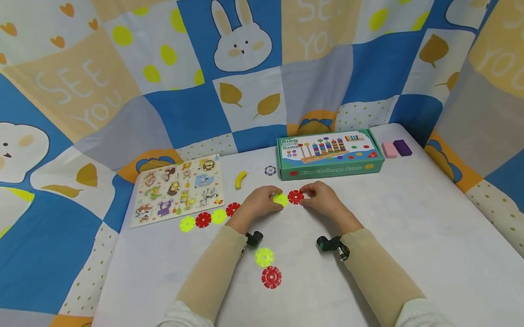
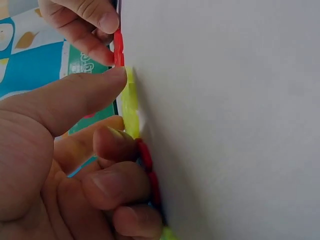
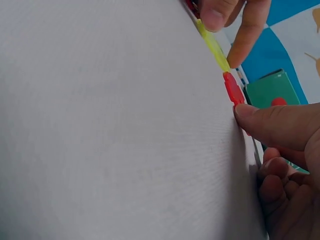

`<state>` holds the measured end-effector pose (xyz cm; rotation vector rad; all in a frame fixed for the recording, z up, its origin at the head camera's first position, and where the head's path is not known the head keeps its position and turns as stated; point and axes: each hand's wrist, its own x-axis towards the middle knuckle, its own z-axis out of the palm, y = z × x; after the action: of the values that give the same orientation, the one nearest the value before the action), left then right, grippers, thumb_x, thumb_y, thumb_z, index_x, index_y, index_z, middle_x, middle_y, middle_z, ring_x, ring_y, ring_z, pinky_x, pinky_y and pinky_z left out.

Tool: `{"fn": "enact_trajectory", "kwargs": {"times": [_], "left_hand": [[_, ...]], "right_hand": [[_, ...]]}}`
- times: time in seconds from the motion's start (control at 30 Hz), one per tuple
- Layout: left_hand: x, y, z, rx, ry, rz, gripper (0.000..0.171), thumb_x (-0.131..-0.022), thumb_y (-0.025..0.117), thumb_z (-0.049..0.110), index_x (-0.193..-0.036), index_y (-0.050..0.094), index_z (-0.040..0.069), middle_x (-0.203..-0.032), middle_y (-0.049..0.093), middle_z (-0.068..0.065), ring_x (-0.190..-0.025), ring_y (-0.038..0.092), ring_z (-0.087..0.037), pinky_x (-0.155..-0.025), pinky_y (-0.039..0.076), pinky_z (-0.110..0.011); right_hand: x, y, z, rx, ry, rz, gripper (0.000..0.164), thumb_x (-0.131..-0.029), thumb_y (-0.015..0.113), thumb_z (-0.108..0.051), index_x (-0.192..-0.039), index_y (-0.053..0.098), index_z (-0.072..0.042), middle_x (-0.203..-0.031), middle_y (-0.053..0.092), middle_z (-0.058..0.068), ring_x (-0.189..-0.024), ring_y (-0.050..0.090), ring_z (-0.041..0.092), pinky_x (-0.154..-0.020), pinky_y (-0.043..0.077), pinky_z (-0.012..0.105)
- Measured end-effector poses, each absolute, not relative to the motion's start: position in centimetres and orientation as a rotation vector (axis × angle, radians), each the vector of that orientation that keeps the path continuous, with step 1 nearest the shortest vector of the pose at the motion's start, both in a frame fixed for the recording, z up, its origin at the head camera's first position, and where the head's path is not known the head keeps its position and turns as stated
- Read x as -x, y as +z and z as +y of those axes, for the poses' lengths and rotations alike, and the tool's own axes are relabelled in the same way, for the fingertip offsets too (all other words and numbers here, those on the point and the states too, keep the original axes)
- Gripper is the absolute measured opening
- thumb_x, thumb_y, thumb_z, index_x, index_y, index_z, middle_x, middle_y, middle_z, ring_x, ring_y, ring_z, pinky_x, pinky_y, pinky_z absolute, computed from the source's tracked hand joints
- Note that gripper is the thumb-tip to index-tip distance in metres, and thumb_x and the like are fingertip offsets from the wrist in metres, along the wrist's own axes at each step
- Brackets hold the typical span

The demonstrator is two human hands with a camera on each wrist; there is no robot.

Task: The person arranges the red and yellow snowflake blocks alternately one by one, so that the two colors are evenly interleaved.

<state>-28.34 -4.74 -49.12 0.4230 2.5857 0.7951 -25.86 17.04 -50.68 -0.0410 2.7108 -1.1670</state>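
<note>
In the head view, my left hand (image 1: pixel 258 203) pinches a yellow-green notched snowflake disc (image 1: pixel 280 199) between thumb and fingers. My right hand (image 1: pixel 325 200) pinches a red notched disc (image 1: pixel 295 197) by its right edge. The two discs meet edge to edge; in the right wrist view the yellow-green disc (image 3: pixel 215 47) and the red disc (image 3: pixel 233 89) form one line close over the table. Leftward from the left hand runs a row of alternating discs, among them a red disc (image 1: pixel 203 219) and a yellow-green disc (image 1: pixel 187 224). The left hand partly hides that row.
Nearer me lie a yellow-green disc (image 1: pixel 264 257) and a red disc (image 1: pixel 271 277). Behind the hands are a banana piece (image 1: pixel 240 179), a dark-rimmed disc (image 1: pixel 270 170) and a green game box (image 1: pixel 332 170). An animal puzzle board (image 1: pixel 175 189) lies left; pink (image 1: pixel 389 150) and purple (image 1: pixel 403 148) blocks lie right.
</note>
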Motion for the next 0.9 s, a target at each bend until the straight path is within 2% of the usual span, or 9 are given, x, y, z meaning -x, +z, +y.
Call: {"fn": "enact_trajectory", "kwargs": {"times": [0.2, 0.37, 0.6, 0.73, 0.9], "left_hand": [[29.3, -48.7, -3.9, -0.458, 0.753, 2.590, 0.051, -0.081, 0.073, 0.032, -0.129, 0.056, 0.024, -0.120, 0.057, 0.002, -0.100, 0.051, -0.018, -0.088, 0.045, -0.038], [30.0, -49.0, -2.6, -0.537, 0.738, 2.580, 0.052, -0.080, 0.074, 0.032, -0.128, 0.058, 0.022, -0.117, 0.058, 0.002, -0.098, 0.051, -0.018, -0.085, 0.046, -0.037], [30.3, -49.8, -1.6, -0.617, 0.733, 2.550, 0.049, -0.080, 0.075, 0.032, -0.126, 0.060, 0.024, -0.118, 0.059, 0.003, -0.104, 0.051, -0.015, -0.088, 0.045, -0.038], [30.4, -49.9, -1.6, -0.624, 0.744, 2.550, 0.047, -0.080, 0.075, 0.032, -0.125, 0.062, 0.024, -0.115, 0.060, 0.006, -0.099, 0.051, -0.014, -0.084, 0.046, -0.035], [30.5, -49.8, -1.6, -0.646, 0.764, 2.549, 0.046, -0.080, 0.075, 0.034, -0.124, 0.063, 0.026, -0.100, 0.060, 0.008, -0.089, 0.051, -0.015, -0.072, 0.046, -0.030]], "right_hand": [[25.7, -50.9, 17.1, 0.026, -1.202, 2.710, 0.033, -0.082, 0.074, -0.019, -0.113, 0.067, -0.010, -0.094, 0.051, 0.009, -0.087, 0.045, 0.022, -0.073, 0.039, 0.034], [25.7, -50.8, 17.2, 0.023, -1.218, 2.719, 0.032, -0.081, 0.075, -0.019, -0.110, 0.068, -0.009, -0.094, 0.051, 0.008, -0.088, 0.045, 0.023, -0.074, 0.040, 0.034], [25.6, -51.2, 16.8, 0.015, -1.229, 2.730, 0.029, -0.078, 0.077, -0.018, -0.105, 0.069, -0.007, -0.092, 0.052, 0.008, -0.086, 0.046, 0.022, -0.072, 0.041, 0.033], [25.7, -51.1, 16.7, 0.027, -1.234, 2.730, 0.029, -0.079, 0.076, -0.017, -0.105, 0.069, -0.006, -0.092, 0.052, 0.009, -0.085, 0.046, 0.022, -0.071, 0.041, 0.033], [25.3, -50.8, 16.9, 0.016, -1.235, 2.746, 0.032, -0.081, 0.074, -0.019, -0.109, 0.066, -0.006, -0.088, 0.052, 0.008, -0.081, 0.046, 0.021, -0.068, 0.040, 0.032]]}}
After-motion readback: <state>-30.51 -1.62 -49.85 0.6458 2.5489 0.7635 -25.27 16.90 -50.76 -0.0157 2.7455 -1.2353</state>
